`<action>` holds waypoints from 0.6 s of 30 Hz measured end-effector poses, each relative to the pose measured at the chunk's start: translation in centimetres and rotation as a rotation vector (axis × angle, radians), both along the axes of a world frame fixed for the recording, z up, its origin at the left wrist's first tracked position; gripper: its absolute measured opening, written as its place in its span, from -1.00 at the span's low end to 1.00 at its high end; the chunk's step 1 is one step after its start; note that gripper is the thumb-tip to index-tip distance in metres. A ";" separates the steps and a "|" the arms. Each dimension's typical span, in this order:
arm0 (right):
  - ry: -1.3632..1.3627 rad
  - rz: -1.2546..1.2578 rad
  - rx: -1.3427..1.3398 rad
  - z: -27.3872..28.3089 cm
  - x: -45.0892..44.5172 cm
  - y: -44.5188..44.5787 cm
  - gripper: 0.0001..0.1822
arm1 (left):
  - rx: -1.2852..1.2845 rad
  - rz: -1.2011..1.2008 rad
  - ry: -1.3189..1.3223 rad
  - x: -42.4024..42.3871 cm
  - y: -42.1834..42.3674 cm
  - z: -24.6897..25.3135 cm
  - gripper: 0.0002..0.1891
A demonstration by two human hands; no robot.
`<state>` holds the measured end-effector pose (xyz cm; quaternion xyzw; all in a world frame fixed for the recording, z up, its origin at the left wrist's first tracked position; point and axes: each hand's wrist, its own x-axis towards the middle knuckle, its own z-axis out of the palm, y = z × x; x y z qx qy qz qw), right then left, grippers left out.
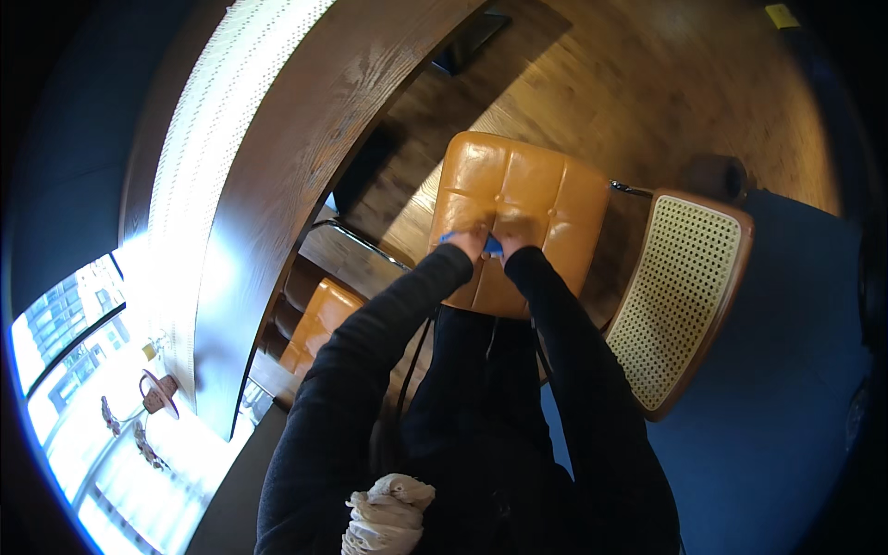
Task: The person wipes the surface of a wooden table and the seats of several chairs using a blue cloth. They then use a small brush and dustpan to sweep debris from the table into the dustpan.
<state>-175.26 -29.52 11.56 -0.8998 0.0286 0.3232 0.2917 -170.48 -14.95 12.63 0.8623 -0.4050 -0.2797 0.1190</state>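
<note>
Over the tan tufted chair seat both hands are close together on a blue cloth. My left hand grips it, with a blue edge showing beyond the fingers. My right hand holds the part between the two hands. Most of the cloth is hidden, and the fingers are slightly blurred. The seat is leather-like, with buttons and stitched squares. Its cane backrest, framed in wood, stands to the right on a chrome tube.
A long wooden table with a pale perforated runner extends along the left. Another tan chair seat is partly under it. A bright window lies beyond. At right is a blue surface; a wooden floor spreads ahead.
</note>
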 end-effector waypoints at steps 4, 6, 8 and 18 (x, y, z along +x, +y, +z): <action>-0.370 -0.125 -0.068 -5.5 4.4 -0.9 -0.53 | -0.170 0.058 -0.063 5.4 -1.2 -5.8 -0.66; -0.306 -0.162 -0.082 -4.2 6.9 -0.8 -0.56 | -0.172 -0.037 -0.264 8.6 -1.7 -6.2 -0.58; -0.463 -0.198 -0.092 -5.7 8.9 -1.5 -0.60 | -0.224 -0.026 -0.414 11.0 -2.9 -5.6 -0.62; -0.413 -0.001 -0.225 -9.5 12.4 -1.8 -0.53 | 0.172 -0.002 -0.254 12.9 -3.1 -10.7 -0.51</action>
